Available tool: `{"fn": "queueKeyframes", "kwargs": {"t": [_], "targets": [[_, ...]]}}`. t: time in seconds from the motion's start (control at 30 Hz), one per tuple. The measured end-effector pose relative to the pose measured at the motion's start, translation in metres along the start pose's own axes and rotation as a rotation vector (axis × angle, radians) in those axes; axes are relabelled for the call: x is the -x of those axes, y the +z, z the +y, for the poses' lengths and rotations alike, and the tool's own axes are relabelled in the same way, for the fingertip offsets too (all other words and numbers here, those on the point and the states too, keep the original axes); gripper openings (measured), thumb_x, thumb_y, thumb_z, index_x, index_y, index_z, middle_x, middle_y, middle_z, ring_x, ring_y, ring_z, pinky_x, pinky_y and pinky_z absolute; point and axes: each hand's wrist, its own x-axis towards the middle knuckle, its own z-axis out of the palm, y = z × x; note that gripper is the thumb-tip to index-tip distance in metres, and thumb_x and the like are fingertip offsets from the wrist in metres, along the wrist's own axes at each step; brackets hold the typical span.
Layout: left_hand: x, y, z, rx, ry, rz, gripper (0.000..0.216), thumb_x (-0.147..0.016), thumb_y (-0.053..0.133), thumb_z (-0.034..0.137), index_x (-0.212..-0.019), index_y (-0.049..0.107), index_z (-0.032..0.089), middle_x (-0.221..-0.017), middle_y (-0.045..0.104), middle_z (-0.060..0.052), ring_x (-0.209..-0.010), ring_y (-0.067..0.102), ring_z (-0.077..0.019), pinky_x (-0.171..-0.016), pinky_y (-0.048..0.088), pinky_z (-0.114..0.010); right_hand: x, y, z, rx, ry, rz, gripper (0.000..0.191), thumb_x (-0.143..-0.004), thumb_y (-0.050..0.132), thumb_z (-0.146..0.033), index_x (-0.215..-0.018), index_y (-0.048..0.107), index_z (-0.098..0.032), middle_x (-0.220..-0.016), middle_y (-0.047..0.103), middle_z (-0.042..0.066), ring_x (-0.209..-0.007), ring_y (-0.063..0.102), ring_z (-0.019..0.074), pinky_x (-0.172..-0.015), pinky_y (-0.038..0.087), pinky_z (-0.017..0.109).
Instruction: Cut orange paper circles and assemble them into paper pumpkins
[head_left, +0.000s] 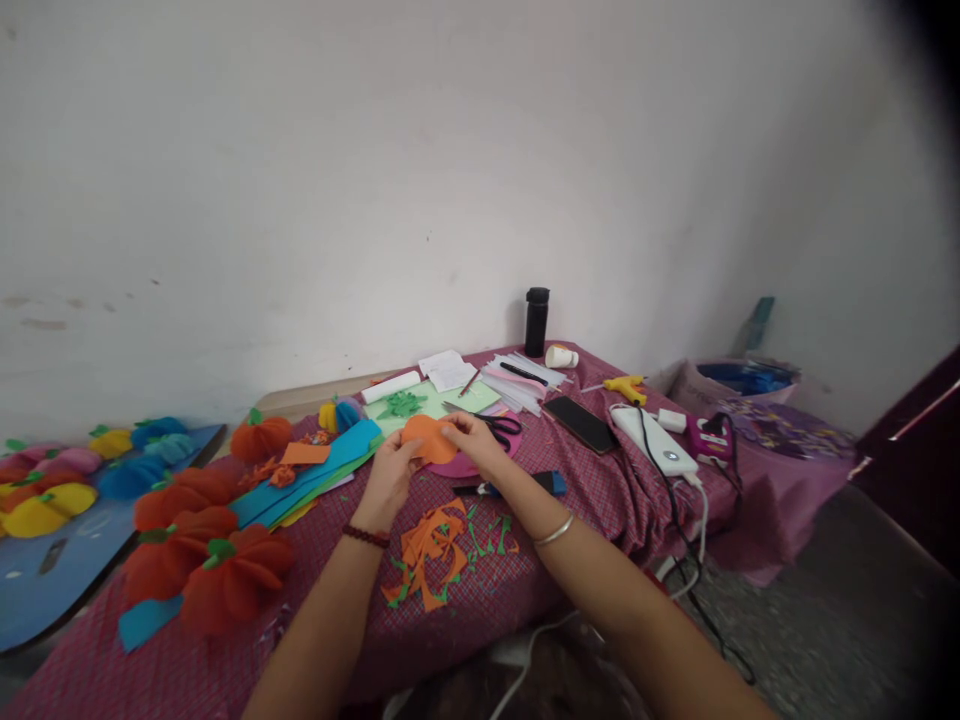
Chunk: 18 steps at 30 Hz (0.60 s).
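Both my hands hold a stack of orange paper cut-outs (426, 436) just above the table. My left hand (391, 476) pinches its lower left edge, and a dark bead bracelet sits on that wrist. My right hand (474, 442) grips the right side, with a silver bangle on the forearm. Under my hands lie orange and green paper scraps (439, 555) on the maroon checked cloth (600, 480). Black-handled scissors (501, 426) rest just beyond my right hand, next to a pink paper piece (457, 468).
Finished orange paper pumpkins (206, 565) sit front left, with yellow, blue and pink ones (90, 470) on a blue board. Coloured sheets (315, 475), a phone (581, 423), a yellow glue gun (626, 387), a white power bank (656, 440) with cables, a black flask (535, 321) and paper strips (517, 380) crowd the table.
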Motion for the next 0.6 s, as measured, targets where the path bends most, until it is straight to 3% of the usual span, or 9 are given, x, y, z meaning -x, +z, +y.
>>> {"fn": "queueKeyframes", "kwargs": {"t": [0.17, 0.43, 0.6], "targets": [[-0.004, -0.002, -0.003, 0.163, -0.045, -0.037, 0.038, -0.058, 0.076, 0.017, -0.093, 0.061, 0.015, -0.090, 0.070, -0.004, -0.071, 0.065, -0.0146, -0.062, 0.050, -0.026, 0.000, -0.001, -0.002, -0.104, 0.070, 0.071, 0.031, -0.065, 0.070, -0.045, -0.072, 0.056, -0.017, -0.064, 0.053, -0.003, -0.058, 0.047, 0.0102, -0.054, 0.040, 0.022], [-0.002, 0.002, -0.001, 0.326, -0.068, -0.076, 0.030, -0.056, 0.069, 0.006, -0.083, 0.062, 0.016, -0.078, 0.069, 0.000, -0.068, 0.064, -0.0130, -0.067, 0.052, -0.027, -0.002, 0.000, -0.003, -0.087, 0.064, 0.102, 0.029, -0.062, 0.070, -0.041, -0.067, 0.053, -0.018, -0.059, 0.049, -0.006, -0.054, 0.044, 0.0092, -0.052, 0.037, 0.022], [0.003, 0.008, 0.001, 0.229, -0.125, -0.001, 0.030, -0.055, 0.075, 0.010, -0.082, 0.062, 0.014, -0.077, 0.070, -0.001, -0.062, 0.062, -0.0116, -0.053, 0.046, -0.021, -0.001, 0.000, -0.005, -0.101, -0.003, 0.083, 0.029, -0.064, 0.072, -0.042, -0.067, 0.056, -0.018, -0.059, 0.050, -0.005, -0.054, 0.044, 0.0088, -0.053, 0.037, 0.022]]}}
